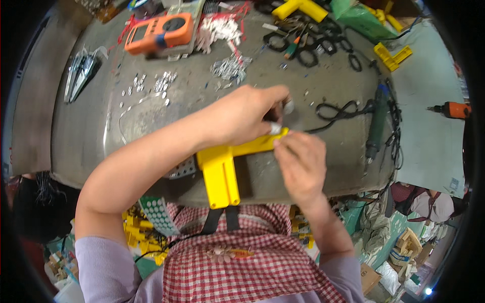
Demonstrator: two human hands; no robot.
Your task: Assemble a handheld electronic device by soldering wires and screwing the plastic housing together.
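A yellow L-shaped plastic housing (pixel 219 174) lies at the table's near edge, one arm toward me and the other reaching right. My left hand (pixel 248 115) is over the right-reaching arm, its fingers curled. White wraps cover its thumb tip and one fingertip. That thumb touches the housing near its right end; what the curled fingers may hold is hidden. My right hand (pixel 303 157) pinches the same right end between thumb and fingers. A small detail between the fingertips there is too blurred to make out.
Small metal pieces (pixel 231 68) and white pieces (pixel 221 31) lie in piles beyond my hands. An orange multimeter (pixel 159 34) stands far left. At right lie a green electric screwdriver (pixel 377 121) and its black cord (pixel 336 112). Black-handled scissors (pixel 307 56) are heaped far right.
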